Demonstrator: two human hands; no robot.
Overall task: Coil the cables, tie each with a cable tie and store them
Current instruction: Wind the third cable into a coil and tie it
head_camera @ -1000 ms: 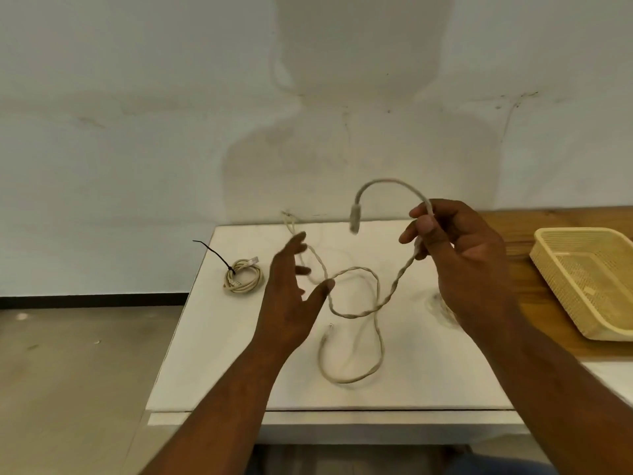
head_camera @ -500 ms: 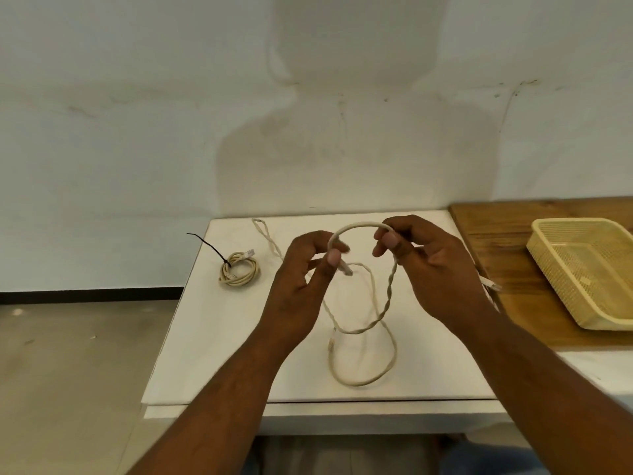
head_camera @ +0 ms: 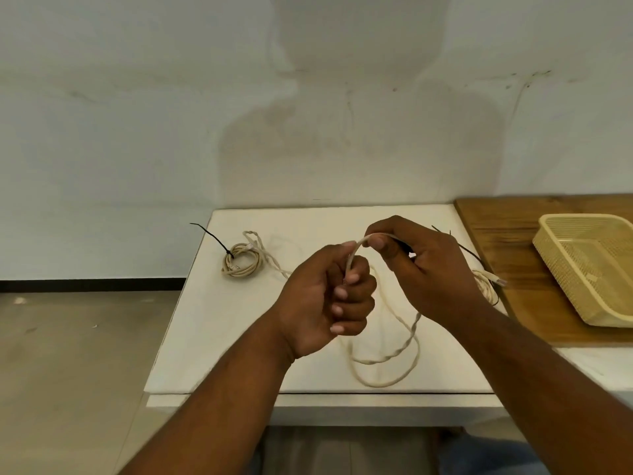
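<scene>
One coiled beige cable (head_camera: 239,262), bound with a black cable tie (head_camera: 213,236), is seen near the far left corner of the white desk (head_camera: 212,337). Above mid-desk, the left hand (head_camera: 325,299) is curled in a fist round one end of a loose twisted beige cable (head_camera: 376,385), whose slack is looped toward the near edge. The same cable is pinched just beside by the right hand (head_camera: 424,272). Another beige cable bundle (head_camera: 485,284) is laid by the right edge, and a yellow plastic mesh basket (head_camera: 589,269) is set on the brown wooden top (head_camera: 496,228) beyond.
</scene>
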